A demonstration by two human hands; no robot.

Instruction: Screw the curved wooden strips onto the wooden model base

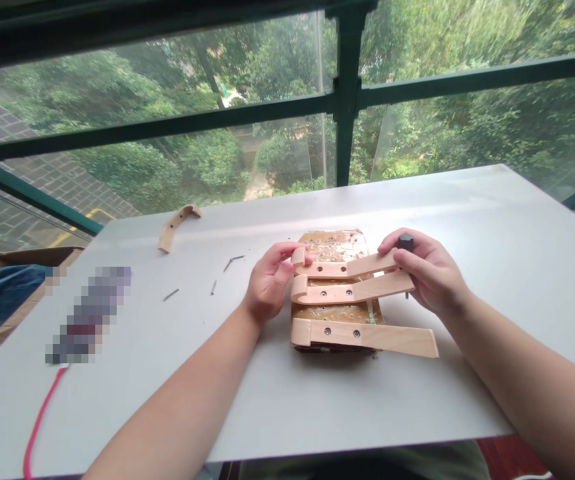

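Observation:
A brown wooden board (336, 248) lies on the white table (277, 400) with three pale curved wooden pieces across it. My left hand (268, 280) is closed on the left end of the top wooden piece (342, 268). My right hand (430, 272) grips the right ends of the top piece and the middle wooden piece (352, 291), and also holds a dark-handled tool (406, 243). The third wooden piece (362, 335) rests at the board's near edge, untouched.
A fourth curved wooden piece (174, 227) lies at the far left of the table. Several small screws (214, 287) are scattered left of the board. A red cord (40, 420) runs off the near left edge. Glass panels and a green railing (347, 100) stand behind the table.

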